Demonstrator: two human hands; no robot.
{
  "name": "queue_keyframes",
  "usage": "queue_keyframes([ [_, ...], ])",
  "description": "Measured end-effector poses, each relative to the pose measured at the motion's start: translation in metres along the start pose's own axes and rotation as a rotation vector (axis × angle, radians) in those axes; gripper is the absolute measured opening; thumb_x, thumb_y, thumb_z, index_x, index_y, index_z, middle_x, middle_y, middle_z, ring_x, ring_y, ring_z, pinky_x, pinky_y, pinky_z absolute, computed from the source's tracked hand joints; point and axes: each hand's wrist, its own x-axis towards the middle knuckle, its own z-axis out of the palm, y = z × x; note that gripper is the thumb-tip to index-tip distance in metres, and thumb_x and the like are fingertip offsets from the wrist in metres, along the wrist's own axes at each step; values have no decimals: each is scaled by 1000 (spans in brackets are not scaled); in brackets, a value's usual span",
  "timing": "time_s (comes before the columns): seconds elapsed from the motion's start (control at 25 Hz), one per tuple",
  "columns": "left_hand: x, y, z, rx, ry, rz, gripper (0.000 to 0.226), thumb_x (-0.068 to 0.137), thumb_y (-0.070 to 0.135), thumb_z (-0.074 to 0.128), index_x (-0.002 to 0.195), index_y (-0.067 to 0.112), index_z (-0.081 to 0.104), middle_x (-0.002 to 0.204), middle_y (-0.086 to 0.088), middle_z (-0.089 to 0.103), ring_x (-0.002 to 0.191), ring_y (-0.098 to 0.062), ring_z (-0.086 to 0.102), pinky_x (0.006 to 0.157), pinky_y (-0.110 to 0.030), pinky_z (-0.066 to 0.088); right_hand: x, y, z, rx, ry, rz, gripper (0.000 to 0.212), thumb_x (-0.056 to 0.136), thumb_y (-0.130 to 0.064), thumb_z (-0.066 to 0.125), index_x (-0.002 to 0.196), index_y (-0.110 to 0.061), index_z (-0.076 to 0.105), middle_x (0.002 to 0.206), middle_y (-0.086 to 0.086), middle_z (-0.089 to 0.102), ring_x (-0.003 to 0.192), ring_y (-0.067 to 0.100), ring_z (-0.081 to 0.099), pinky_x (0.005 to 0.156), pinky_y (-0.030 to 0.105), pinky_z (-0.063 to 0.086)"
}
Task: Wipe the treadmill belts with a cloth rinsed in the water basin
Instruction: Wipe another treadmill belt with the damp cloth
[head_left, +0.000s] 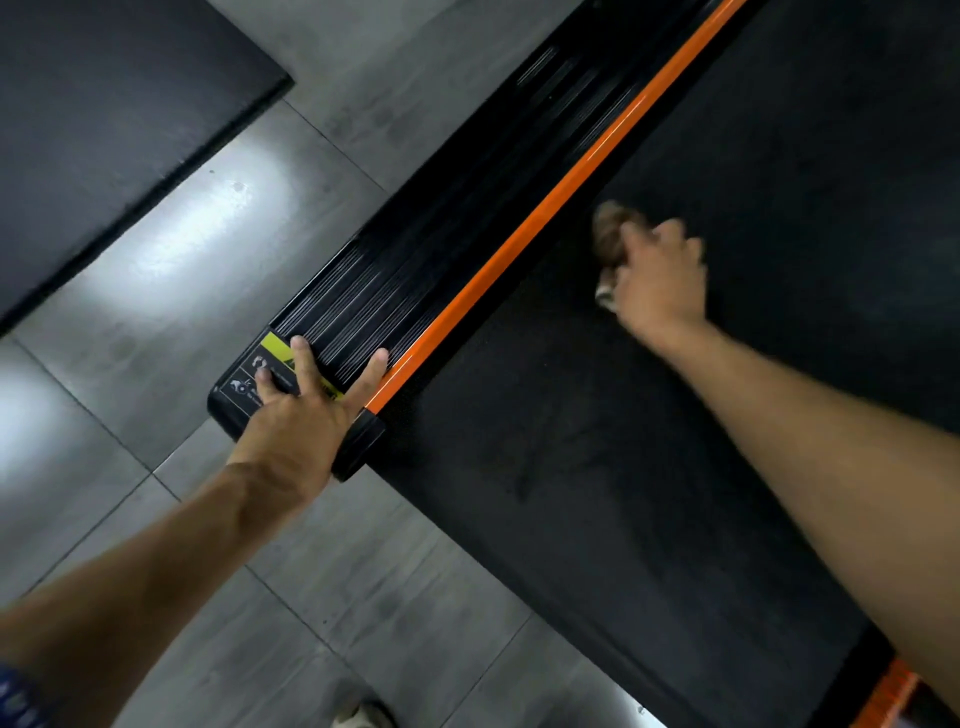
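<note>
A black treadmill belt (649, 441) runs diagonally across the view, bordered on its left by an orange strip (524, 234) and a ribbed black side rail (415, 270). My right hand (660, 270) presses a brownish, blurred cloth (608, 236) onto the belt near the orange strip. My left hand (306, 410) lies flat with fingers spread on the rear end of the side rail, over a yellow warning label (278, 345). No water basin shows in this view.
Grey floor tiles (182, 270) surround the treadmill, with bright light reflections. A dark mat or platform (104, 119) fills the upper left corner. Part of a shoe (363, 714) shows at the bottom edge. Another orange piece (891, 696) sits at the lower right.
</note>
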Motion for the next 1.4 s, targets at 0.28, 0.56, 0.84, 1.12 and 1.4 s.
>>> queue_keyframes([
  [0.28,1,-3,-1,-45,-22,-3,133,84,23,75,130,44,-48,151,-34,-27,133,-65,19,91,-50,51,-57,-77,26,283,-32,-62,46,96,-27,55,141,-19,46,134,16,41,114,38,43,99,42,38],
  [0.56,-1,-2,-4,-35,-20,-7,137,78,34,80,131,46,-46,152,-32,-27,134,-63,20,95,-51,49,-176,-73,32,319,-215,-471,54,89,-22,68,140,-25,50,125,5,45,105,23,45,90,35,49],
  [0.84,-4,0,-7,-49,-35,-2,137,79,31,80,132,45,-46,152,-33,-25,132,-64,24,88,-48,53,-241,8,38,210,-194,-319,59,83,-22,73,137,-25,50,120,4,47,98,23,48,81,39,55],
  [1.12,-4,0,-6,-12,-22,-10,139,73,41,82,136,43,-42,153,-33,-21,133,-62,23,92,-50,51,-186,-108,44,254,-143,-447,48,86,-19,66,133,-25,54,124,8,47,101,25,47,86,39,50],
  [1.4,-3,0,-5,-22,-5,2,140,73,40,82,134,45,-44,153,-33,-22,132,-63,25,91,-51,50,-211,4,29,477,-158,-287,48,87,-28,58,135,-26,55,121,1,46,105,23,46,92,45,47],
])
